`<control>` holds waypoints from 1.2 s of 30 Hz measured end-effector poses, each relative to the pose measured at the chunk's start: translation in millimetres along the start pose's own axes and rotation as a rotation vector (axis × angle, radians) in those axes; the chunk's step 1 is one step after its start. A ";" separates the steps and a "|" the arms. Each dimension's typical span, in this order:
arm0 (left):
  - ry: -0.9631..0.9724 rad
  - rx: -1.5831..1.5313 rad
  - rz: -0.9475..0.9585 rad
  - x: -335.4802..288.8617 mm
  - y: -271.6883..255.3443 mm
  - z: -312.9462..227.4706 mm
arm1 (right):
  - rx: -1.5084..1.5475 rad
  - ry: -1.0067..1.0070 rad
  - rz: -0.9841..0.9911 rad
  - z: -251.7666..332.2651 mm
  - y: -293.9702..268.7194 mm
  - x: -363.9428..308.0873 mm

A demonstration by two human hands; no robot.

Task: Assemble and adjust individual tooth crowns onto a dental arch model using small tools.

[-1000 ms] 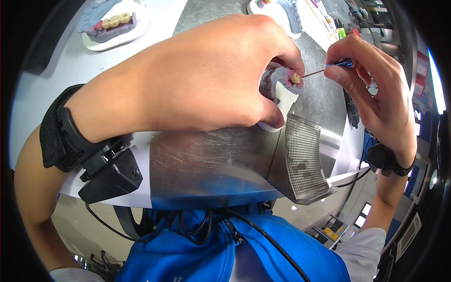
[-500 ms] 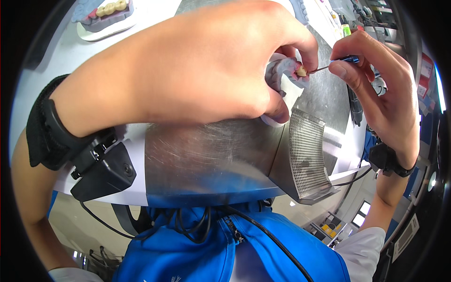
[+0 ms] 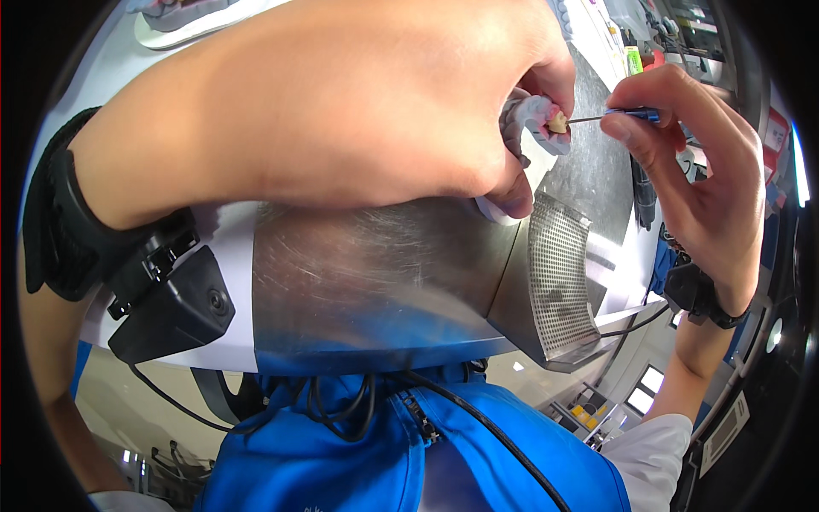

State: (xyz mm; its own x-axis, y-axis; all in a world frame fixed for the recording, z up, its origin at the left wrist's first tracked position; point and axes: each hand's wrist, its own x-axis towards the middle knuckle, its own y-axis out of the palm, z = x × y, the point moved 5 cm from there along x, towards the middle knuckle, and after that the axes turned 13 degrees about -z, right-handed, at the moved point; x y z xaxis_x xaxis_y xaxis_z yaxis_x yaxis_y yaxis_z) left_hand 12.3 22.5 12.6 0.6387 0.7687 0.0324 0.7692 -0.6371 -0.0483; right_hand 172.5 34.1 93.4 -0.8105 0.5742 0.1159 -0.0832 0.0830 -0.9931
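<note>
My left hand [image 3: 444,111] is wrapped around a grey dental model [image 3: 536,118] on a white base, hiding much of it. On the model's edge sits a yellowish tooth crown [image 3: 558,125] beside pink gum material. Between thumb and fingers, my right hand [image 3: 691,145] pinches a thin metal dental instrument [image 3: 587,119] with a blue handle. The instrument's tip points left and meets the crown or lies right beside it; I cannot tell which.
Below the model lies a scratched metal plate [image 3: 375,282] with a perforated metal grille [image 3: 559,282] at its right. Another dental model [image 3: 188,12] stands on a white base at the far left. A black cylindrical tool [image 3: 644,196] lies near my right wrist.
My left hand and the model have shifted slightly right. The instrument has turned from slanting down-left to nearly level, and the far-left model has slid toward the picture's upper edge.
</note>
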 end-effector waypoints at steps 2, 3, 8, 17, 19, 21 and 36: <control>0.238 0.355 -0.221 -4.7 13.8 0.4 | 0.021 0.044 0.031 -2.0 2.6 -0.4; 0.240 0.354 -0.221 -4.5 14.3 0.2 | 0.030 0.036 0.038 -2.7 2.6 0.8; 0.199 0.155 -0.068 -10.5 -0.4 -20.2 | -0.041 0.070 0.162 -16.4 8.5 -1.2; 0.225 0.082 -0.146 -12.9 5.6 -9.3 | -0.028 -0.037 0.042 5.2 14.1 2.0; 0.272 0.061 -0.145 -10.2 9.3 -14.0 | -0.051 0.185 0.136 -5.3 -0.5 -0.4; 0.265 0.062 -0.165 -12.9 13.3 -16.6 | 0.109 0.505 0.086 -29.2 10.7 -13.2; 0.318 0.091 -0.202 -1.0 42.6 -46.2 | 0.075 0.108 0.148 -8.2 15.9 7.8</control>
State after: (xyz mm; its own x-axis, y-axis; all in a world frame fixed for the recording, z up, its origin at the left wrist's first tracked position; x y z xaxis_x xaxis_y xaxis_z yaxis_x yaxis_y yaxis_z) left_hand 45.2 -7.9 56.6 0.4590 0.8133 0.3576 0.8844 -0.4565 -0.0970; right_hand 169.6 46.6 78.7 -0.7505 0.6600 -0.0341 -0.0142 -0.0678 -0.9976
